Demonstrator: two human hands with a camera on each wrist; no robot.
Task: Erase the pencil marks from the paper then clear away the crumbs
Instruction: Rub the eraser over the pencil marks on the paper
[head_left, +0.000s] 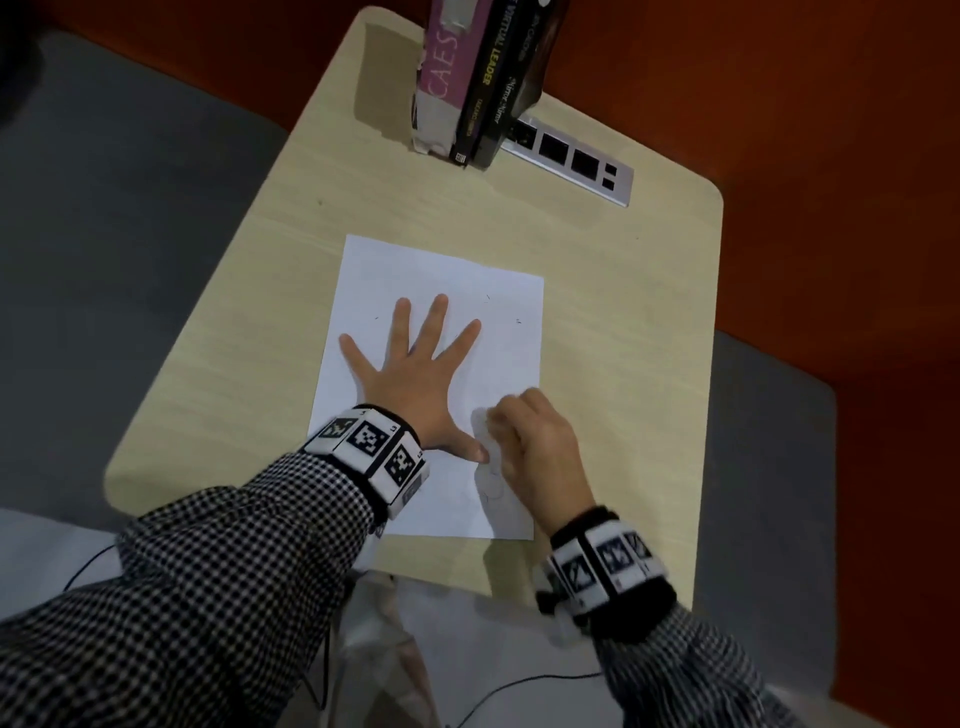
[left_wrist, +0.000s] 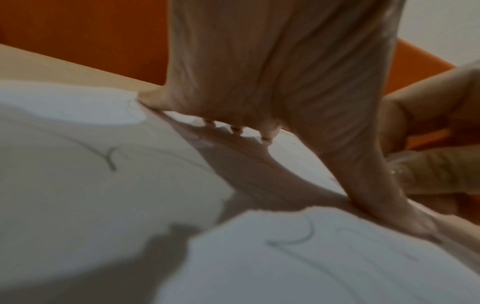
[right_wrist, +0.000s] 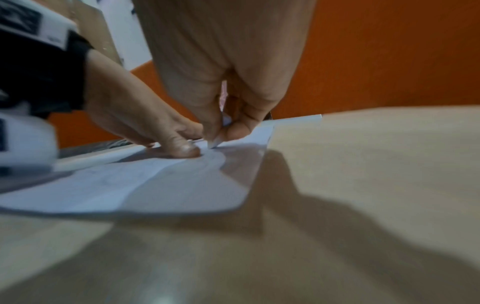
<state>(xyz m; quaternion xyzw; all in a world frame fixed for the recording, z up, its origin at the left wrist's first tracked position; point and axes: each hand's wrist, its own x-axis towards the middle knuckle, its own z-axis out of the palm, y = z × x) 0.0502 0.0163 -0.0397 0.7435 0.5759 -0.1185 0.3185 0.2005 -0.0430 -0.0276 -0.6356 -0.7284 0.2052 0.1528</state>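
A white sheet of paper (head_left: 447, 270) lies on the light wooden table (head_left: 623, 322). My left hand (head_left: 421, 374) presses flat on the sheet with its fingers spread, the thumb (right_wrist: 185, 149) near the right hand. My right hand (head_left: 498, 426) is curled beside that thumb, pinching a small pale eraser (right_wrist: 217, 142) whose tip touches the paper. Faint pencil lines (left_wrist: 110, 158) curve across the sheet close to my wrist, and more faint lines (head_left: 491, 483) show by the right hand. A few tiny dark specks (head_left: 518, 321) lie on the far part of the paper.
Three books (head_left: 478, 78) stand upright at the table's far edge, beside a silver socket strip (head_left: 571, 156) set into the top. An orange wall (head_left: 779, 156) lies behind and to the right. A thin black cable (head_left: 519, 686) runs below the table's near edge.
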